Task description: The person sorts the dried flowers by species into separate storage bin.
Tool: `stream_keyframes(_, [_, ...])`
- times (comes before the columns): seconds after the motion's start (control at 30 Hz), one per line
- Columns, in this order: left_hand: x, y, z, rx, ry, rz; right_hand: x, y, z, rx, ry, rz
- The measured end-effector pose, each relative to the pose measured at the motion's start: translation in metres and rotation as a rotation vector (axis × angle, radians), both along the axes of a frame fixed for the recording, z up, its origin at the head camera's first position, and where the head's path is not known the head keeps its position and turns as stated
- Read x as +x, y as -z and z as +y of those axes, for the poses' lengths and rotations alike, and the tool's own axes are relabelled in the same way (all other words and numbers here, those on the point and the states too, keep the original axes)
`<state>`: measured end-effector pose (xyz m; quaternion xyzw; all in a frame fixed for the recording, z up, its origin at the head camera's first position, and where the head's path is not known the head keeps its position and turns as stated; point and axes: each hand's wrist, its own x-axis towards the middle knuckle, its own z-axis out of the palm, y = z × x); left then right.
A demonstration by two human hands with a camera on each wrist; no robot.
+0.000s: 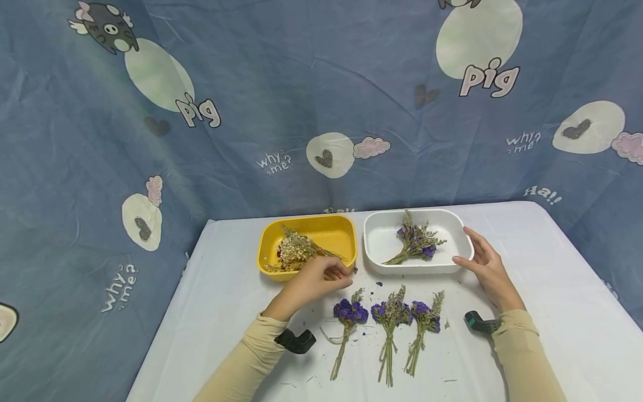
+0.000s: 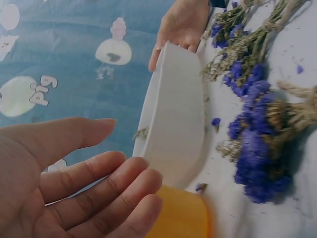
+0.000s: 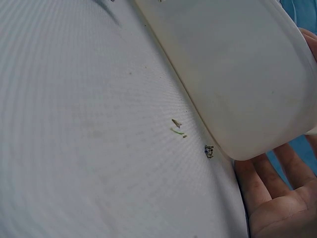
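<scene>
Head view, white tray (image 1: 402,270): on the counter (image 1: 201,318), just beside the yellow tray (image 1: 331,226); one purple-flowered bunch (image 1: 414,243) lies inside
Right hand (image 1: 486,271): holds the white tray's right end, thumb at the near side, fingers (image 1: 479,241) round the end
Left hand (image 1: 318,276): over the near right corner of the yellow tray, fingers loosely bent round nothing
Yellow tray contents: pale dried flowers (image 1: 296,248), stems toward the right
Three purple bunches (image 1: 390,315): in a row on the counter, in front of the white tray, stems toward the person
Left wrist view, left fingers: relaxed and slightly bent, thumb well apart from them, pinching nothing; purple blossoms off to the side
White tray beyond: right hand at its far end
Right wrist view, white tray wall: fills the upper right; fingers wrap the end, a digit shows at the rim
Plant scraps (image 3: 209,151): on the counter, near the white tray's base
</scene>
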<state>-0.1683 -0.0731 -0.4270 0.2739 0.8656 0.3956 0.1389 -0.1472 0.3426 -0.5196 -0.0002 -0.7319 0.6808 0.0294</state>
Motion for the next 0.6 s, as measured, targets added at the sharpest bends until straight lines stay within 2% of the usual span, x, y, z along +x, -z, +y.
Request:
stream_keyframes(0.33, [0.024,0.025,-0.02,0.057,-0.063,-0.066,0.001,-0.001,0.001,0.011,-0.001,-0.008])
stream_keyframes(0.6, [0.042,0.044,-0.026,0.076,-0.073,-0.162,0.0,-0.001,0.001,0.012,-0.006,0.0])
